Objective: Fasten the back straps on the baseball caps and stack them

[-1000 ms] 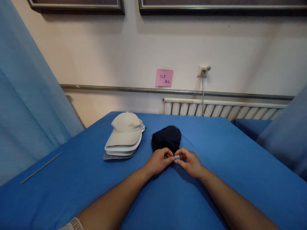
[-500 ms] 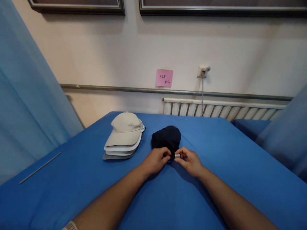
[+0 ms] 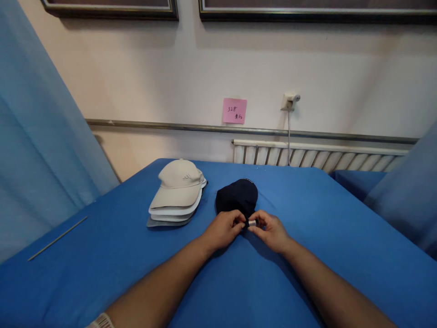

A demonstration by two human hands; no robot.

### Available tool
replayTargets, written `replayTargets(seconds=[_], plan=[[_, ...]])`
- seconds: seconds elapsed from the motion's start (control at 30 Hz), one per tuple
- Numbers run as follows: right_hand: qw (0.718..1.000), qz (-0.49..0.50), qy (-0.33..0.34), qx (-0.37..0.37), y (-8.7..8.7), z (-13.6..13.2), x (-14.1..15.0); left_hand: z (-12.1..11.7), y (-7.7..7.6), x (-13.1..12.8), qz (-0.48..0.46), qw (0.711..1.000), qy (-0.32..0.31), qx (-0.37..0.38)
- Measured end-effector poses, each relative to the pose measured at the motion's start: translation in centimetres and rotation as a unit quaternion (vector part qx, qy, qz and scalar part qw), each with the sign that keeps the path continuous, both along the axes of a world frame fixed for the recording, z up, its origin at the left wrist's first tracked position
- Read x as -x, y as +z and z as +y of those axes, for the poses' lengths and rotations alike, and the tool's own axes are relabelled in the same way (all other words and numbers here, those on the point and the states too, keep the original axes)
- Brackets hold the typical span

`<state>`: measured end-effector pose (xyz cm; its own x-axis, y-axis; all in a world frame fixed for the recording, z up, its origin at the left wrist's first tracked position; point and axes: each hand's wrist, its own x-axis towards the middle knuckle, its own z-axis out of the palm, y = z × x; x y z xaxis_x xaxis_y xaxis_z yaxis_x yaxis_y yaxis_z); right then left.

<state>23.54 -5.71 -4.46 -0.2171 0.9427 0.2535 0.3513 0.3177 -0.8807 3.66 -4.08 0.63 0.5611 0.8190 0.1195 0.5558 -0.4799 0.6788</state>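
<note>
A dark navy cap lies on the blue table in front of me. My left hand and my right hand meet at its near edge, both with fingers pinched. Between the fingertips shows a small silvery buckle on the cap's back strap. My right fingers pinch the buckle; my left fingers grip the dark strap beside it. To the left sits a stack of caps, a beige one on top of white and grey ones.
A thin rod lies near the table's left edge. Blue curtains hang at left and right. Behind the table are a white radiator, a wall rail, a pink note and a plugged socket.
Both hands stay at the cap's strap. The fingers have shifted slightly around the buckle, which now sits a little further from me.
</note>
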Motion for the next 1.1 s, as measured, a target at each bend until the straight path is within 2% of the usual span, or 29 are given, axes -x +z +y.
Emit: replayTargets(seconds=[0.17, 0.37, 0.57, 0.83, 1.1], plan=[[1.0, -0.012, -0.018, -0.015, 0.4, -0.1, 0.0, -0.1, 0.3, 0.1, 0.01, 1.0, -0.003, -0.009], [0.998, 0.027, -0.052, -0.009, 0.8, -0.2, 0.0, 0.0, 0.9, 0.9, 0.071, 0.994, 0.009, -0.079], [0.997, 0.054, -0.057, -0.006, 0.3, 0.1, -0.1, 0.0, 0.1, 0.8, 0.133, 0.985, 0.006, -0.108], [0.997, 0.056, -0.051, 0.002, 0.5, -0.2, 0.1, 0.3, -0.7, 0.5, 0.099, 0.989, -0.007, -0.105], [0.999, 0.041, -0.036, 0.006, 0.8, -0.2, 0.0, 0.5, -0.4, 0.3, 0.059, 0.994, 0.003, -0.088]])
